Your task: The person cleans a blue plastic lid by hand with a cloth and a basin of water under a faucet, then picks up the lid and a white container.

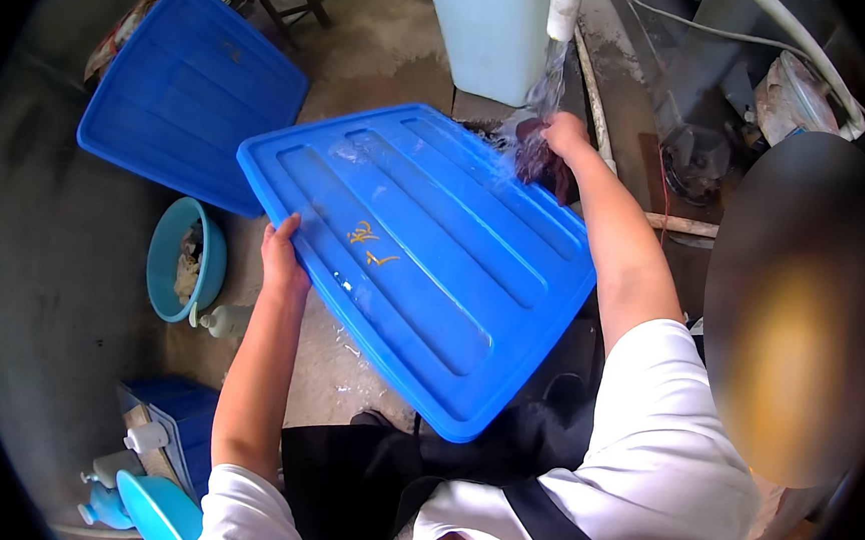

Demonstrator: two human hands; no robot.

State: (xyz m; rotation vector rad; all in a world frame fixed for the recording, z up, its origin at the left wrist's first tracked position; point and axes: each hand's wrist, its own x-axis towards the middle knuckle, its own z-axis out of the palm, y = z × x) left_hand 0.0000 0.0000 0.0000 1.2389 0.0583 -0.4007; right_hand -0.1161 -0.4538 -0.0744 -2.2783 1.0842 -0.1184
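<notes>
A large blue plastic lid (393,257) with long raised ribs is held tilted in front of me, its face wet. My left hand (285,255) grips its left edge, thumb on top and the other fingers hidden beneath. Beyond the lid's far right edge, my right hand (566,137) is closed on a dark reddish cloth (540,167). Water (548,77) pours from a white pipe (565,8) onto that cloth and splashes at the lid's edge.
Another blue lid (199,93) leans at the far left. Below it are a teal basin (157,261) with cloths inside and a pale bottle (226,321). A light-coloured tub (489,38) stands at the back. Pipes and a hose (818,61) run along the right; a blurred shape covers the right side.
</notes>
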